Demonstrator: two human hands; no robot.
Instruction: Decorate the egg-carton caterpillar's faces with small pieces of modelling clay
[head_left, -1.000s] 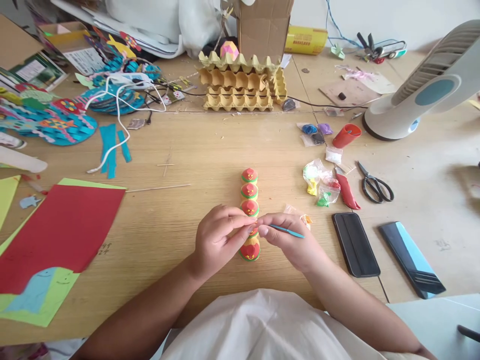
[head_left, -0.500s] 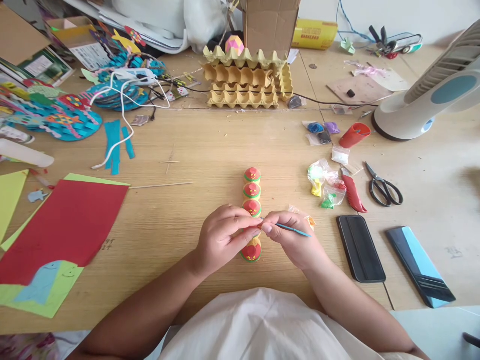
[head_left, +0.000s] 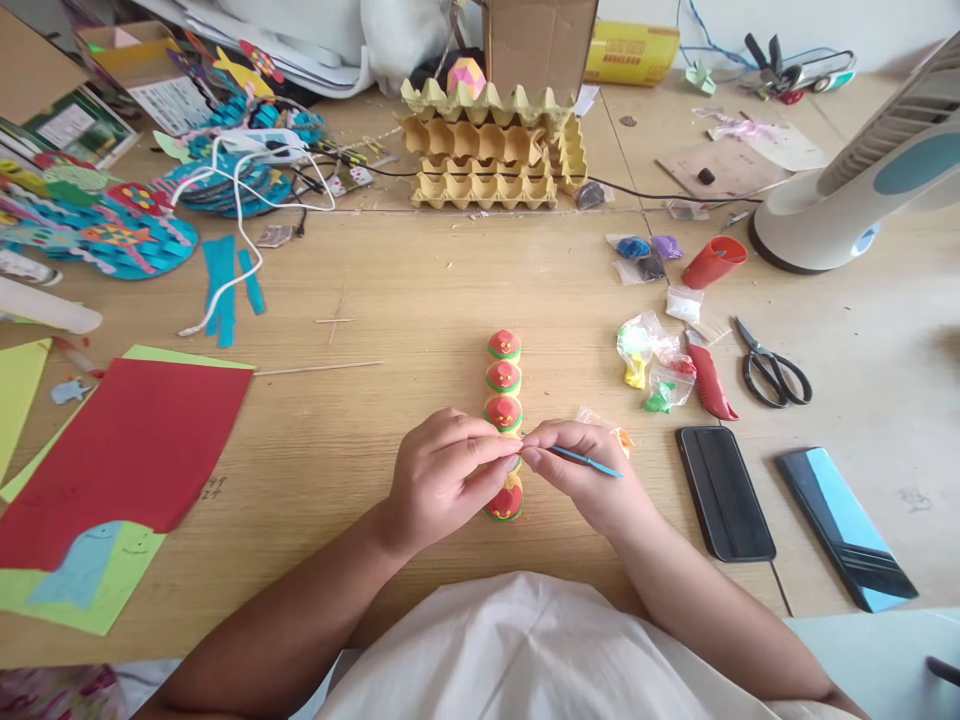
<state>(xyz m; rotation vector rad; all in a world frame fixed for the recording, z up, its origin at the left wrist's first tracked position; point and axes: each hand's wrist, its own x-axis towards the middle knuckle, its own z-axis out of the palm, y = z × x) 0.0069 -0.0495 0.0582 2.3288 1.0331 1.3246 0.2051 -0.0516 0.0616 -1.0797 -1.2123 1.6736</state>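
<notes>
Both hands meet above a column of egg-carton cups (head_left: 502,412), decorated in red, green and yellow with small smiling faces. My right hand (head_left: 581,470) is closed around a thin blue modelling tool (head_left: 592,461), whose handle slants out to the right. My left hand (head_left: 454,475) is closed in a pinch, its fingertips meeting those of the right hand; whatever lies between them is too small to make out. The hands cover the cup next to the nearest one. Beside my right hand lies a small bag with orange clay (head_left: 622,438).
To the right lie bags of coloured clay (head_left: 660,398), a red cutter (head_left: 710,380), scissors (head_left: 772,370), two phones (head_left: 725,495) and a red cup (head_left: 714,262). A white fan (head_left: 802,220) stands beyond. Egg cartons (head_left: 484,190) are at the back, red paper (head_left: 135,450) at the left.
The view has shifted slightly. Both hands stay together over the cups, with the fingertips now a little closer and the blue tool still in my right hand.
</notes>
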